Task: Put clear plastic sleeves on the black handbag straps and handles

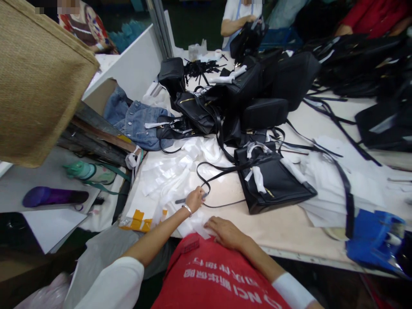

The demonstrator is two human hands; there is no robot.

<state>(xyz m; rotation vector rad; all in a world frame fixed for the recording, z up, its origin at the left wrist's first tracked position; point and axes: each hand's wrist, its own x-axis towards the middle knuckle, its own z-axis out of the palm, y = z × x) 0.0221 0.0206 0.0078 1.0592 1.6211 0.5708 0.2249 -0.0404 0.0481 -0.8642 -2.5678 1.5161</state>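
My left hand (pixel 195 198), with a bracelet at the wrist, is closed around a thin black strap (pixel 208 185). A flat dark grey end sticks out on the left side of the fist. The strap loops back towards a black handbag (pixel 273 180) that lies tilted on the table, its handles wrapped in white tissue. My right hand (pixel 225 231) rests low at the table's front edge, fingers stretched out over white tissue (pixel 201 223). Nothing shows in its grip. More white wrapping sheets (pixel 170 171) lie crumpled beyond my left hand.
Several black bags (pixel 264 113) are heaped behind the handbag. A denim jacket (pixel 138 118) lies back left, beside a green bottle (pixel 86 171) and a purple bottle (pixel 54 196). Paper sheets (pixel 341 180) and a blue item (pixel 370 240) are right. Other people sit across the table.
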